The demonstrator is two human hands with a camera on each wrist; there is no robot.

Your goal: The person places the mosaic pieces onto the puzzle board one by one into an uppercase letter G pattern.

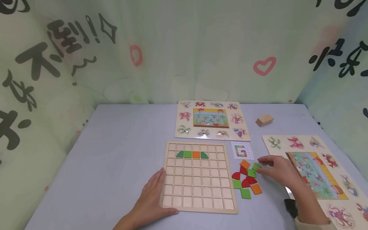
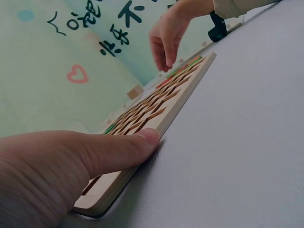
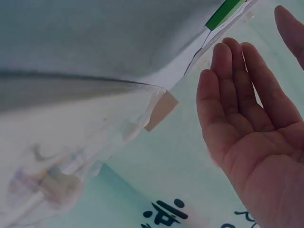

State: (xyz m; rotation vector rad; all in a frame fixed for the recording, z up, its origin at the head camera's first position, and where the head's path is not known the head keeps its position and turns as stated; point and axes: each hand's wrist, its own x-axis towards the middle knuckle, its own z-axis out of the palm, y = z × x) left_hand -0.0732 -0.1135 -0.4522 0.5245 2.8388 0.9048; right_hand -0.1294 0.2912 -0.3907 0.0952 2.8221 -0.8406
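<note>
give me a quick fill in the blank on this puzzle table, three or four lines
1. The grid board has ____ coloured pieces set in its second row.
2. The left hand rests on the board's ____ edge.
3. The right hand reaches toward a ____ tile in the loose pile.
4. The small wooden block lies near the table's ____ edge.

Missing words: four; left; green; far

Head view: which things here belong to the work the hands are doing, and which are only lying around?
In use:
- grid board, steadied by the left hand
- loose coloured tiles, under the right hand
- pattern card
- four tiles already placed in the board

Lying about:
- far animal puzzle
- near animal puzzle
- wooden block
</note>
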